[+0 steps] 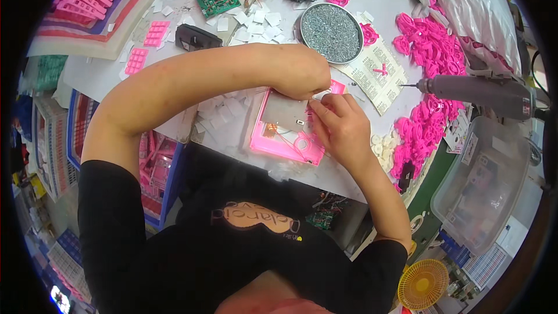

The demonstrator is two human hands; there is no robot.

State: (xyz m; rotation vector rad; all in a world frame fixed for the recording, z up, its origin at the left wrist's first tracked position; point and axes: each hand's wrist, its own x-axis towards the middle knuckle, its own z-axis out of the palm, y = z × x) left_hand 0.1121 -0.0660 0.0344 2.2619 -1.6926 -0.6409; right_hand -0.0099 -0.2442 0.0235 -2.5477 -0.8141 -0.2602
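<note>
A pink plastic casing (317,154) lies on the table before me, a flat grey plate (283,110) covering its far part. At its near end show a pink ring, thin wires and a coppery piece. My left hand (303,75) reaches across from the left and is curled closed over the casing's far edge; what its fingers hold is hidden. My right hand (347,125) comes in from the right with thumb and forefinger pinched close to the left hand's fingertips. Whatever is in that pinch is too small to make out.
A round tin of small screws (331,33) stands beyond my hands. To the right are an electric screwdriver (482,94), heaped pink plastic parts (430,46) and a clear bin (485,180). A green circuit board (217,1), a black part (197,38) and white paper squares lie far left.
</note>
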